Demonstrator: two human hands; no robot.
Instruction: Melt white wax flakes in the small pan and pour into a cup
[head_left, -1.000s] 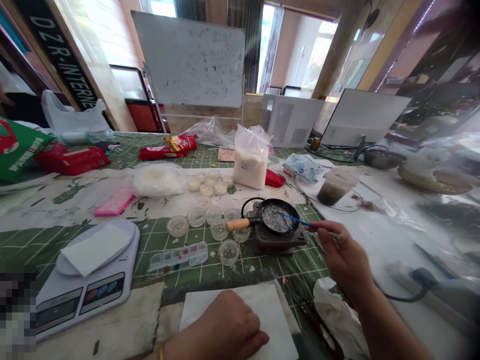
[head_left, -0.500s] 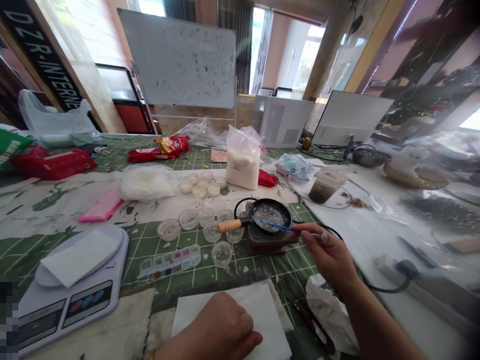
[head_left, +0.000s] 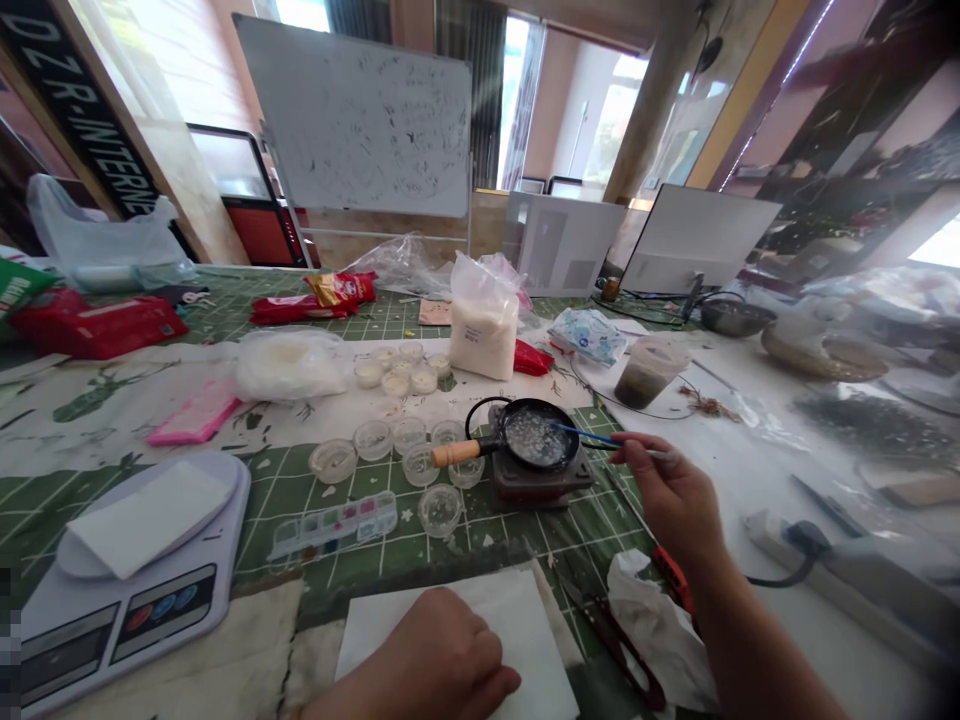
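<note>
My right hand pinches a thin blue stick whose tip reaches into a small black pan. The pan holds pale flaky material, has a wooden handle pointing left, and sits on a small dark heater. My left hand is curled into a loose fist and rests on a white sheet of paper at the near table edge. Several small clear cups stand just left of the pan.
A white kitchen scale sits near left, a paint palette beside it. Farther back lie a pink block, a bag of white granules, red packets, a lidded tub. Scissors, crumpled tissue and a power strip lie right.
My right hand has drawn the blue stick slightly right and up over the pan. The view has shifted a little to the right; my left hand stays on the paper.
</note>
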